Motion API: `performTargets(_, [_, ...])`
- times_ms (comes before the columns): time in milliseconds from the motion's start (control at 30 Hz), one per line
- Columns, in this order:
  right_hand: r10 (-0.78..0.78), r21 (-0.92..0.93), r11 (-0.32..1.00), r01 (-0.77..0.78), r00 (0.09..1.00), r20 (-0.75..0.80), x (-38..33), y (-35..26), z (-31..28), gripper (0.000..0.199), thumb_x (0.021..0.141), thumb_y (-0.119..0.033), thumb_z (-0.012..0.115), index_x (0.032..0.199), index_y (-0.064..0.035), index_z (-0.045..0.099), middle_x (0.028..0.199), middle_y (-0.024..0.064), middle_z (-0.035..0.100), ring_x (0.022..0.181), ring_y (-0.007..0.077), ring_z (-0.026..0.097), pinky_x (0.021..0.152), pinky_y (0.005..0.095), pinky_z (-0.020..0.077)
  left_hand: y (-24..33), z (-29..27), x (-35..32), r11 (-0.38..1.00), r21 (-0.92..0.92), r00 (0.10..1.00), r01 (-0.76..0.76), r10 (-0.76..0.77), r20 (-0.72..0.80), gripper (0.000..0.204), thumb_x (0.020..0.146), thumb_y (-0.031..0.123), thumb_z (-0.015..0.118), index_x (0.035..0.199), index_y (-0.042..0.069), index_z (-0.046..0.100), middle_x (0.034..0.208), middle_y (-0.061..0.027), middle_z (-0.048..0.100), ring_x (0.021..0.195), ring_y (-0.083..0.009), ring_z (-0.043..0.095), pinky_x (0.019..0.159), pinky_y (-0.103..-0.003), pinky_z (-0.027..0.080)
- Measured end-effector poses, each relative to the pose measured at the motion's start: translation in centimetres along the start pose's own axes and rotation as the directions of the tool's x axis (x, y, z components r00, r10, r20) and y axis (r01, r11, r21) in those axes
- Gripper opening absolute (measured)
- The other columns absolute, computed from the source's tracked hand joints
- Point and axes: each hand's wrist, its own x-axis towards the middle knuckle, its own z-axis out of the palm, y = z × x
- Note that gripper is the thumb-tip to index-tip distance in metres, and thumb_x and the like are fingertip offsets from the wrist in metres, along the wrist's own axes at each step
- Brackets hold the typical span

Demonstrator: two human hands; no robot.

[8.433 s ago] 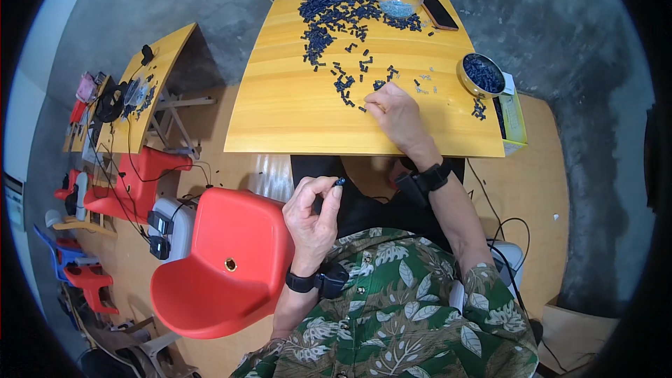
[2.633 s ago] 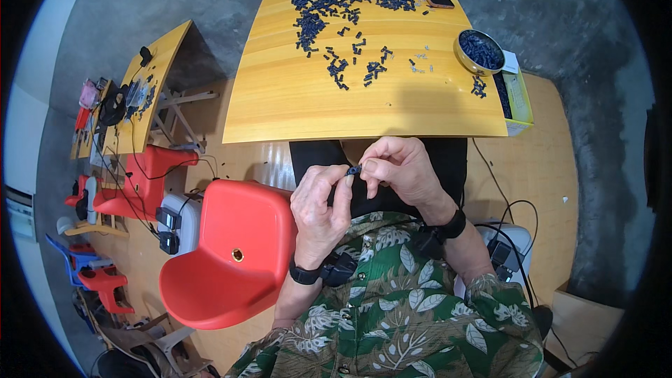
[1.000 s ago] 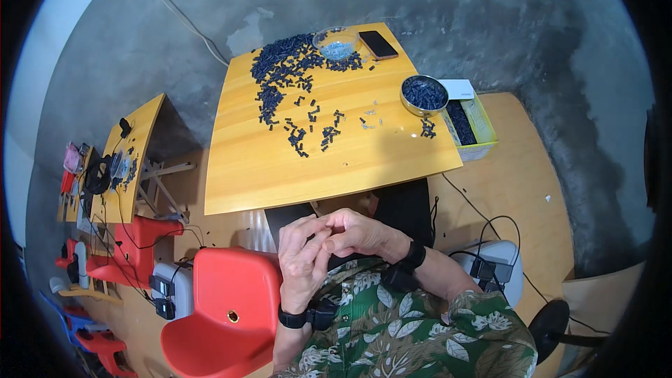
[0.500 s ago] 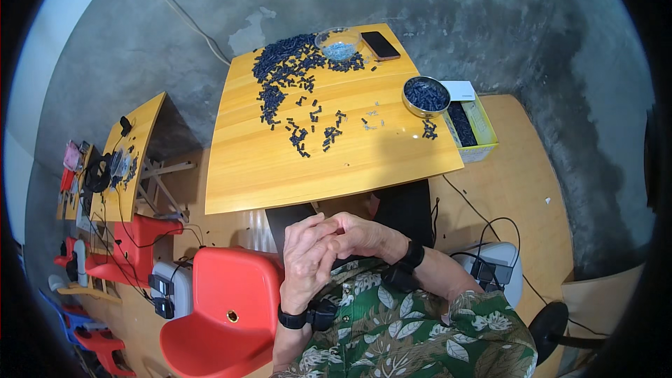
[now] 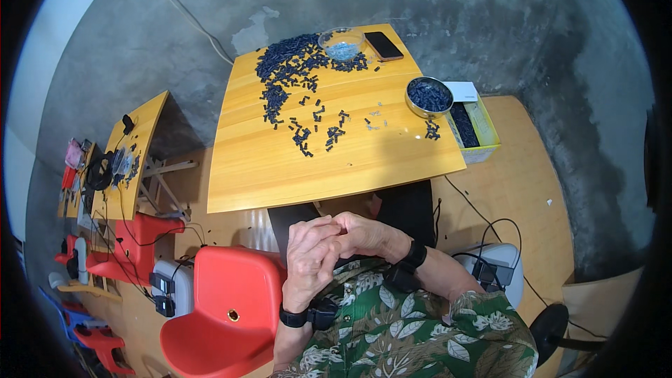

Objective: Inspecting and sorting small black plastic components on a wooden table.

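Note:
My left hand (image 5: 308, 257) and my right hand (image 5: 360, 234) are pressed together in front of my chest, just off the table's near edge. The fingers of both are curled and closed against each other. Whatever lies between them, if anything, is hidden. Beyond the hands is a wooden table (image 5: 280, 182) with many small dark cylindrical pieces (image 5: 288, 56) heaped at the far left. Looser clusters of these pieces (image 5: 336, 131) are scattered nearer, with a few tiny clear bits (image 5: 372, 126) beside them.
A clear bowl (image 5: 342, 38) with small blue pieces and a phone (image 5: 383, 46) are at the far edge. A metal bowl (image 5: 414, 107) of dark pieces stands at the right, near a yellow-white box (image 5: 483, 152). A red chair (image 5: 234, 273) is at my left; cables (image 5: 500, 220) run at my right.
The hands stay together, with only a slight shift of the fingers. The whole view has moved a little; the things on the table lie as before.

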Motion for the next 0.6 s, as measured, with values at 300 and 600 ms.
performTargets(300, [-0.008, 0.012, 1.0, 0.008, 0.999, 0.036, 0.2, 0.18, -0.37, 0.04, 0.084, -0.035, 0.078, 0.101, -0.0019, 0.063, 0.071, -0.0083, 0.047, 0.05, -0.0003, 0.034, 0.043, 0.0172, 0.0244, -0.11, -0.09, 0.25, 1.0, -0.023, 0.997, 0.01, -0.011, -0.073, 0.012, 0.073, -0.001, 0.072, 0.083, 0.002, 0.066, 0.096, -0.0105, 0.068, 0.096, -0.0314, 0.065, 0.083, -0.041, 0.046])
performTargets(600, [0.001, 0.029, 1.0, -0.002, 1.0, 0.023, 0.03, -0.26, -0.18, 0.034, 0.085, -0.032, 0.077, 0.097, -0.0027, 0.065, 0.067, -0.0074, 0.047, 0.051, 0.0011, 0.034, 0.046, 0.0188, 0.0242, -0.16, -0.06, 0.13, 1.0, -0.003, 0.997, -0.012, 0.012, -0.08, 0.016, 0.073, -0.001, 0.072, 0.087, 0.002, 0.065, 0.097, -0.0116, 0.067, 0.095, -0.031, 0.066, 0.082, -0.041, 0.047])
